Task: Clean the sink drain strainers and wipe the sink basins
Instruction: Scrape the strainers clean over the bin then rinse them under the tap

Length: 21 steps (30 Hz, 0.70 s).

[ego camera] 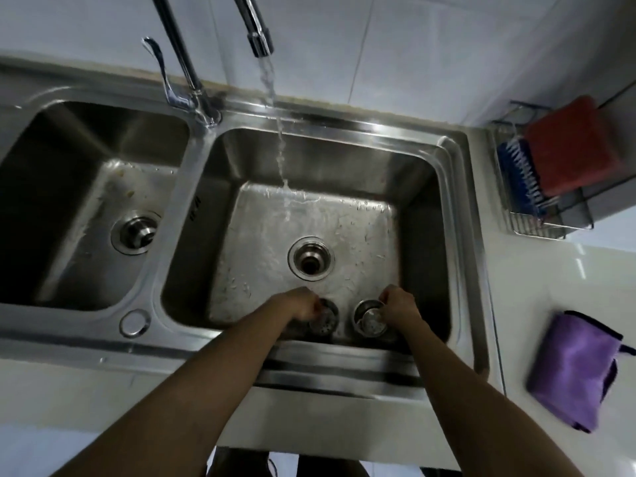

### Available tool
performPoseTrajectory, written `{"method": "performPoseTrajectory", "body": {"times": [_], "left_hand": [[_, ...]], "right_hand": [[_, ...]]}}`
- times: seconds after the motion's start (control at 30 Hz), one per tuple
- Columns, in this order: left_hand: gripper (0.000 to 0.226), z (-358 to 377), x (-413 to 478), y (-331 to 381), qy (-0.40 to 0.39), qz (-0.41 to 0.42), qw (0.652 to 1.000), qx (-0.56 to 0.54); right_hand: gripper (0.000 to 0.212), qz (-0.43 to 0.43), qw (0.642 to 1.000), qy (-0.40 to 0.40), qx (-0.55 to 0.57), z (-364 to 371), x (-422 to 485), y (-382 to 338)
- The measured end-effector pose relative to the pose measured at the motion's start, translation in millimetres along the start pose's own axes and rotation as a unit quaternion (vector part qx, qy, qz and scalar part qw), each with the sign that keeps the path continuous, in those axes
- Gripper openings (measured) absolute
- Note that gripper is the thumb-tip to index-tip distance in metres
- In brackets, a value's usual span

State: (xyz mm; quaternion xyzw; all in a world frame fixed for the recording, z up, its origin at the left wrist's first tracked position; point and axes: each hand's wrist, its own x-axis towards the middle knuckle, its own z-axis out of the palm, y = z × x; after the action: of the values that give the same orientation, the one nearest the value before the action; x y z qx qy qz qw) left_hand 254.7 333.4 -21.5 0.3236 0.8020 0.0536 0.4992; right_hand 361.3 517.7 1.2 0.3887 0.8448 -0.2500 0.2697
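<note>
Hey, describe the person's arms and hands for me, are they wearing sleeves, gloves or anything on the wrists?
Both forearms are bare up to the bottom edge of the picture, so no sleeves show. The left hand and right hand are ungloved. No watch, bracelet or ring is visible on either wrist or hand, though the fingers are small and partly hidden. The picture is too dim and blurred to tell finer marks.

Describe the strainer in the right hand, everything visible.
The strainer is a small round cup of shiny metal, perforated on its visible bottom. It sits low at the near edge of the right basin, tilted toward the camera. The right hand grips its far rim with the fingers; a second strainer lies apart to its left.
</note>
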Motion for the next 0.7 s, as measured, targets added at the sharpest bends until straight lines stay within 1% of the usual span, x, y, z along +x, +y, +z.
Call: {"method": "performPoseTrajectory", "body": {"times": [0.07, 0.13, 0.2, 0.27, 0.33, 0.37, 0.4, 0.47, 0.57, 0.67, 0.7], "left_hand": [[0.040, 6.9, 6.6, -1.8, -0.009, -0.013, 1.000, 0.002], [0.040, 9.7, 6.3, -4.1, 0.013, -0.023, 1.000, -0.009], [0.038, 9.9, 3.9, -8.8, 0.070, -0.032, 0.997, -0.012], [0.034, 1.5, -5.9, -10.5, 0.152, -0.043, 0.987, -0.024], [0.034, -19.1, -22.3, -7.0, 0.236, -0.058, 0.969, -0.052], [0.036, -33.7, -33.3, -3.9, 0.275, -0.076, 0.955, -0.083], [0.037, -49.8, -40.7, -3.1, 0.316, -0.093, 0.936, -0.120], [0.030, -86.8, -59.6, 2.0, 0.389, -0.112, 0.897, -0.176], [0.023, -143.4, -89.2, 7.2, 0.471, -0.118, 0.853, -0.188], [0.022, -188.1, -113.9, 9.1, 0.509, -0.099, 0.833, -0.195], [0.021, -199.8, -120.0, 9.0, 0.516, -0.092, 0.828, -0.201]], "right_hand": [[0.027, 0.006, 0.999, -0.021, -0.024, 6.9, 2.0, 6.2], [0.029, 0.011, 0.999, -0.034, -0.040, 8.3, 2.8, 10.0], [0.032, 0.008, 0.998, -0.044, -0.051, 2.6, 0.3, 8.5], [0.037, 0.010, 0.997, -0.057, -0.059, -8.4, -3.8, 2.1], [0.038, -0.004, 0.998, -0.051, -0.045, -26.1, -8.3, -11.8], [0.039, -0.019, 0.998, -0.043, -0.042, -36.2, -9.7, -22.3], [0.040, -0.036, 0.998, -0.037, -0.043, -46.5, -8.9, -34.5], [0.044, -0.079, 0.996, -0.028, -0.037, -70.8, -13.5, -67.8], [0.042, -0.161, 0.986, 0.005, 0.051, -107.4, -33.9, -131.9], [0.046, -0.224, 0.955, 0.018, 0.193, -132.4, -50.7, -191.0], [0.049, -0.241, 0.945, 0.025, 0.219, -138.5, -53.9, -207.8]]}}
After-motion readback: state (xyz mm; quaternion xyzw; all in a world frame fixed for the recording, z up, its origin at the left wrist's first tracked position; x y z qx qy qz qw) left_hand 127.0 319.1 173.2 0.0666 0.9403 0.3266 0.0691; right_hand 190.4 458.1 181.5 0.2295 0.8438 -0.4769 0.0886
